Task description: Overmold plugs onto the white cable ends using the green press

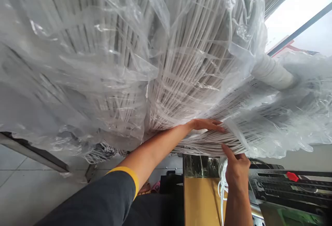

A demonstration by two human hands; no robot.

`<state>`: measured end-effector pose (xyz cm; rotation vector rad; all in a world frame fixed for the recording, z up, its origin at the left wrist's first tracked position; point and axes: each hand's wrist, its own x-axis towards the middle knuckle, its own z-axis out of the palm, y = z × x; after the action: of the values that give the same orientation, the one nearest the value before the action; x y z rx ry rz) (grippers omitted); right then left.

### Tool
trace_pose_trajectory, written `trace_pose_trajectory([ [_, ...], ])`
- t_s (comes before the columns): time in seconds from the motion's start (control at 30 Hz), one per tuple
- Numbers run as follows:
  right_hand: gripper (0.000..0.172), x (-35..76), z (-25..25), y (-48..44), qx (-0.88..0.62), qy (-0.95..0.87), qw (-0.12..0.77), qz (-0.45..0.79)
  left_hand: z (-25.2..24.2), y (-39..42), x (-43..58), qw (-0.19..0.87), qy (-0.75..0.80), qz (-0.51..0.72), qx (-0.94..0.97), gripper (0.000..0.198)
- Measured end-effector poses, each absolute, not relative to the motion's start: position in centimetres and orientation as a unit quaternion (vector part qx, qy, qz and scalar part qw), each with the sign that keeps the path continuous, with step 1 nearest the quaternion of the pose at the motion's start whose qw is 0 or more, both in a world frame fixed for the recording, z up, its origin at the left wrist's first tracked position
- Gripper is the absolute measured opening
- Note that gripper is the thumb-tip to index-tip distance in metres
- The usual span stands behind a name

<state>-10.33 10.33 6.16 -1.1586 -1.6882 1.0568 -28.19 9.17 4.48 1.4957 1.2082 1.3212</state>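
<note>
Big bundles of white cords (192, 67) hang in clear plastic bags (77, 74) right in front of me. My left hand (206, 124) lies flat, fingers stretched out, on top of a layer of white cords (207, 143) sticking out of the plastic. My right hand (236, 169) grips the same layer from below, thumb pressed up against it, and several loose white cords (221, 188) trail down from that hand.
A brown board (201, 201) with a shiny strip sits below the hands. A black machine (290, 191) with a red knob (292, 176) stands at the lower right. Grey floor tiles (23, 184) at left, a bright window (306, 15) at upper right.
</note>
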Motion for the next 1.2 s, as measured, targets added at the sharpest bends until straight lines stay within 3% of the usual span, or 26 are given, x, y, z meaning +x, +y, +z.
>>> trace_pose_trajectory([
  [0.13,0.043,-9.6,5.8,10.4,-0.438,-0.655,0.450,0.421,3.9,10.4,-29.1,0.396,0.490,0.499,0.595,0.033],
  [0.23,0.044,-8.9,5.5,10.7,-0.450,-0.667,0.449,0.389,2.6,8.3,-28.2,0.298,0.539,0.567,0.548,0.056],
  [0.33,0.042,-9.0,5.4,10.4,-0.453,-0.694,0.409,0.381,-0.3,4.3,-25.6,0.206,0.524,0.613,0.554,0.057],
  [0.4,0.038,-10.2,5.6,9.3,-0.440,-0.716,0.399,0.367,-2.6,2.4,-23.6,0.177,0.524,0.578,0.599,0.087],
  [0.47,0.035,-12.1,6.0,7.4,-0.437,-0.735,0.407,0.322,-4.2,2.0,-22.1,0.161,0.551,0.608,0.549,0.097],
  [0.53,0.035,-13.9,6.5,5.4,-0.439,-0.745,0.413,0.284,-4.6,2.7,-21.6,0.166,0.573,0.675,0.435,0.083],
  [0.67,0.032,-14.1,6.2,3.9,-0.376,-0.763,0.414,0.323,-3.0,3.2,-23.2,0.229,0.572,0.698,0.365,0.031],
  [0.77,0.036,-12.3,4.7,5.5,-0.369,-0.689,0.469,0.412,-1.2,0.8,-25.5,0.292,0.575,0.662,0.382,0.022],
  [0.9,0.035,-12.5,4.0,8.2,-0.359,-0.635,0.512,0.454,1.9,-3.9,-27.0,0.399,0.573,0.649,0.304,0.027],
  [1.03,0.029,-15.5,6.4,7.4,-0.329,-0.613,0.535,0.478,4.2,-5.9,-26.5,0.321,0.608,0.617,0.383,0.051],
  [1.2,0.032,-17.0,9.5,3.3,-0.258,-0.642,0.529,0.492,4.8,-4.1,-25.9,0.297,0.568,0.659,0.394,0.086],
])
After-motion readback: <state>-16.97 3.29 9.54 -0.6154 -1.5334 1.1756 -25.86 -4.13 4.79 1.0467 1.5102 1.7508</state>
